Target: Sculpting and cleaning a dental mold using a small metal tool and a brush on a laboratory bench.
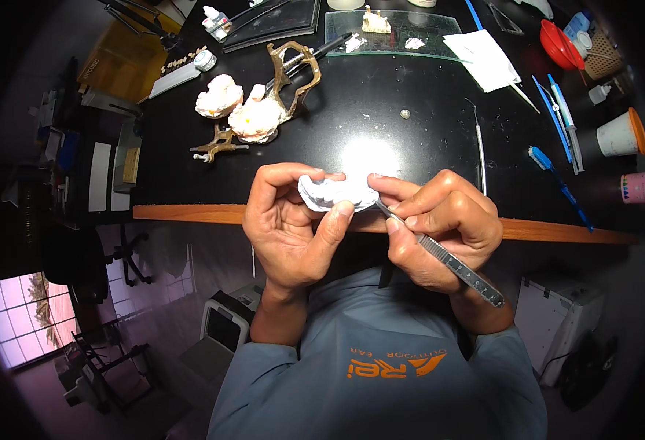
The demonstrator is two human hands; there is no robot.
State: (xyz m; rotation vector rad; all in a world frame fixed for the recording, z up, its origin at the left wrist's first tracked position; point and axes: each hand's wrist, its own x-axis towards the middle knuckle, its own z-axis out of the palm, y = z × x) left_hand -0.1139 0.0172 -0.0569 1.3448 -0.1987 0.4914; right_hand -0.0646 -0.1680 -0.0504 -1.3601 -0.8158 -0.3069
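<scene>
Black tabletop (440, 128) with a wooden front edge (557, 232) spreads before you, a bright glare falling just beyond your hands. You hold a white dental cast (330, 194) above that edge, close in front of your body. Your left hand (293, 235) grasps it, thumb on the near side and fingers curled around its left end. Your right hand (447, 227) pinches a grey-handled knife (462, 271) like a pen, its tip at the right end of the cast; whether it is cutting in, you cannot tell.

Beyond your left hand lies a brass-coloured articulator (302, 84), with one pinkish-white model (255, 119) against its frame and another model (216, 95) just beside that. Farther back, a glass slab (440, 29) bears a small tooth model (376, 23). To your right are a slim metal probe (481, 158), a blue toothbrush (563, 188) and an orange-rimmed cup (619, 136).
</scene>
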